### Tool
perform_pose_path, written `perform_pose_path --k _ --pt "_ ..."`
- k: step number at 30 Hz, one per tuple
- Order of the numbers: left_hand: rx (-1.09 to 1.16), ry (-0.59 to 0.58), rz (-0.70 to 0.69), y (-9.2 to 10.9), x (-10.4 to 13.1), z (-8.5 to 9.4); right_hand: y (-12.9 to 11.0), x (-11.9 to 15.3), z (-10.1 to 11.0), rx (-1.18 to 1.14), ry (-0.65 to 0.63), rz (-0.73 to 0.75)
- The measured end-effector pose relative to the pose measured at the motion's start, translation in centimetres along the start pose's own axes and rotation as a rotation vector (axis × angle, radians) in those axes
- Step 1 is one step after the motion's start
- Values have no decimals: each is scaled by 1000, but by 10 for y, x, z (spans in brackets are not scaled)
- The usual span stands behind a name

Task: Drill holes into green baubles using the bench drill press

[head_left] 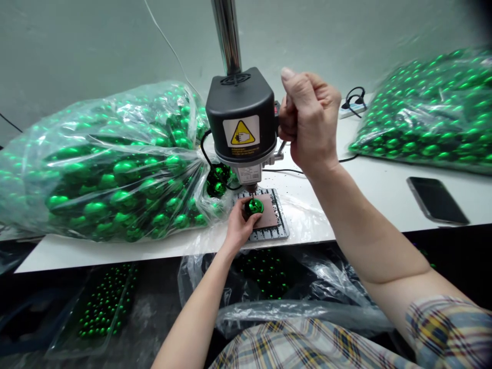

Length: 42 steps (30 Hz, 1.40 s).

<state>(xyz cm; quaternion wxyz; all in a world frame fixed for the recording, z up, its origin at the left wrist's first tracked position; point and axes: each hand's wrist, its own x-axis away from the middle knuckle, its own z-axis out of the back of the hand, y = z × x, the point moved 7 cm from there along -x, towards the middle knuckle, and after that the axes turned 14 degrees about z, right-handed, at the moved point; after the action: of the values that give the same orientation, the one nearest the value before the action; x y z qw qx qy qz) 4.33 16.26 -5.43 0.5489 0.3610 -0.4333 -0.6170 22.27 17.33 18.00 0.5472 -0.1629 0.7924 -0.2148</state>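
Under the black bench drill press [241,113], my left hand [241,223] grips a shiny green ball [255,206] between thumb and fingers. The ball sits on a pinkish-brown board [269,212] laid over the slotted metal base [283,225]. Directly above the ball is the drill's chuck [251,188], its bit at or very close to the ball's top; whether it has gone in I cannot tell. My right hand [313,115] is closed in a fist round the feed lever [280,152] at the machine's right side, hiding the lever's outer end.
A large clear bag of green balls [115,174] lies left of the drill, another bag [430,113] at the back right. A phone [437,200] rests near the table's right front edge. Below the edge are an open plastic bag [307,307] and a bin of balls [103,302].
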Motion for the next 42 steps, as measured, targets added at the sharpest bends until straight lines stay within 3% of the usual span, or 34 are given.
perform_pose_path --k 4,7,16,26,29,35,42 --pt "-171 104 -77 8 4 4 -1 0 -1 -4 1 2" --pt "-208 139 -56 6 4 5 -4 2 0 -4 5 23" --pt "-141 140 -28 -2 2 3 -36 43 8 56 53 218" --pt "-147 134 -25 0 2 3 -36 82 18 166 41 396" --pt "-135 134 -21 0 3 4 -30 91 21 188 -9 428" --pt "-120 133 -38 1 3 4 -33 102 23 40 -122 647" --pt "-113 143 -10 0 4 4 -36 110 20 32 -246 747"
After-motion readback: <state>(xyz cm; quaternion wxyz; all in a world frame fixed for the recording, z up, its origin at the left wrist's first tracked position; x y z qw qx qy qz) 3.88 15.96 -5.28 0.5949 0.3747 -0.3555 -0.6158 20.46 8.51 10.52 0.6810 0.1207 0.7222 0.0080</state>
